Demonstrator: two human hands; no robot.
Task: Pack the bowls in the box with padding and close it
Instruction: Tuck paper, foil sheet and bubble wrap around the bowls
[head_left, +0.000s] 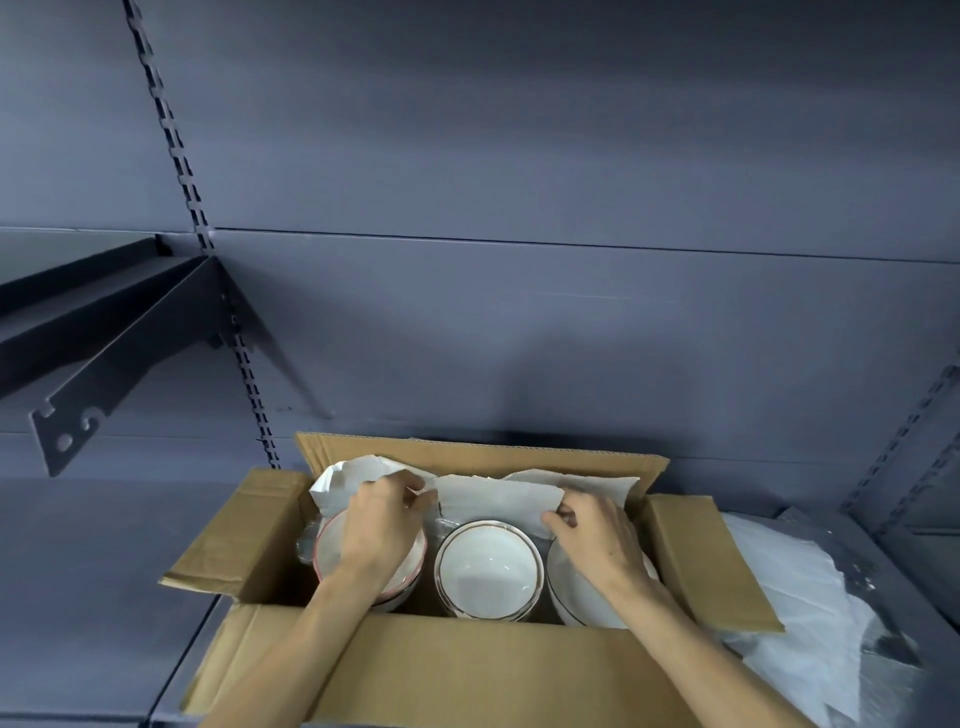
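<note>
Three stacks of bowls sit side by side down in the open brown cardboard box (467, 670): white bowls with a pink rim (332, 551) on the left, white bowls with a gold-brown rim (485, 566) in the middle, and white bowls with a thin dark rim (576, 597) on the right, mostly under a wrist. Behind them, along the far wall of the box, stands a crumpled sheet of white packing paper (498, 493). The left hand (382, 525) pinches its edge between thumb and fingertips, and the right hand (587, 530) curls its fingers over the paper's lower edge; both grips are closed on the sheet.

Now the risks. The stacks look bare where they stand next to each other, with no padding visible between them, so they may knock together and chip if the box is shifted. The paper is thin, and a hard tug from two hands could tear it. Both forearms pass low over the rims, and a dipped wrist could tip a stack.

All four flaps stand open. More white paper and clear wrap (810, 608) lies just right of the box on the grey metal shelf (88, 561).
</note>
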